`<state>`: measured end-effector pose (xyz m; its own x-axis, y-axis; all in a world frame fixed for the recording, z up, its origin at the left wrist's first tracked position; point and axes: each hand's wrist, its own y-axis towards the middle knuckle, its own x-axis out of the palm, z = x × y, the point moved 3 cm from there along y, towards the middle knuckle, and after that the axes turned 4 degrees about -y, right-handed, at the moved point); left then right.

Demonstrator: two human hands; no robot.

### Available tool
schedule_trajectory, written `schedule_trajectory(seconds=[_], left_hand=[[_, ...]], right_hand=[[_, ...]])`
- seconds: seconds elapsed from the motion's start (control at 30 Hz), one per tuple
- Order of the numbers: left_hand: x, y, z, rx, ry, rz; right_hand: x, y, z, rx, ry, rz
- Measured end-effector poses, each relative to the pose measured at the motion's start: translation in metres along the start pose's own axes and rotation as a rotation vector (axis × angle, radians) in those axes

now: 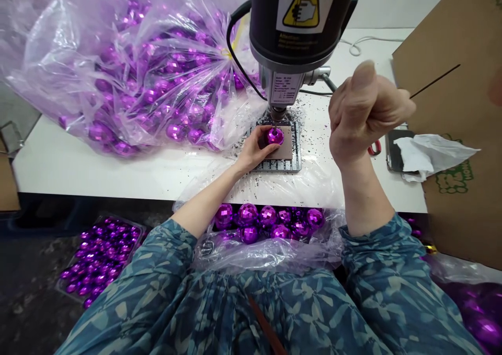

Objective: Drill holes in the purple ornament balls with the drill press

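My left hand (pixel 257 147) pinches a shiny purple faceted ball (pixel 275 135) between thumb and fingers. The ball rests on a flat brown block (pixel 287 150), which lies on the slotted metal base (pixel 297 162) of a small drill press (pixel 290 41). Directly above the ball is the drill chuck (pixel 278 113); its tip appears to meet the ball's top, though contact is too small to confirm. To the right of the machine, my right hand (pixel 363 109) is raised in a fist round the end of the press lever (pixel 328 79). The fist hides the lever's grip.
A big clear bag of purple balls (pixel 157 88) fills the table's left side. More balls (pixel 267 216) lie in plastic at my lap. Dark shavings surround the base. A phone (pixel 394 151), crumpled tissue (pixel 427 153) and cardboard box (pixel 451 83) stand right; a ball-filled tray (pixel 131 240) sits lower left.
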<state>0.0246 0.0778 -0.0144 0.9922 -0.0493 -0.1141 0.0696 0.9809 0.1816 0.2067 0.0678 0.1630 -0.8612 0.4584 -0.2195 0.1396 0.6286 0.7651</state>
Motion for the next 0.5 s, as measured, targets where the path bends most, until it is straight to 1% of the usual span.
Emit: schedule_trajectory(seconds=[0.27, 0.4, 0.5], left_hand=[[-0.001, 0.001, -0.008, 0.053, 0.097, -0.038], [-0.001, 0.001, -0.007, 0.064, 0.089, -0.018], [0.0, 0.0, -0.006, 0.058, 0.068, -0.009]], right_hand=[[0.012, 0.001, 0.021, -0.221, 0.129, 0.098], [0.015, -0.011, 0.033, -0.353, 0.195, 0.129], [0.016, -0.018, 0.033, -0.386, 0.202, 0.115]])
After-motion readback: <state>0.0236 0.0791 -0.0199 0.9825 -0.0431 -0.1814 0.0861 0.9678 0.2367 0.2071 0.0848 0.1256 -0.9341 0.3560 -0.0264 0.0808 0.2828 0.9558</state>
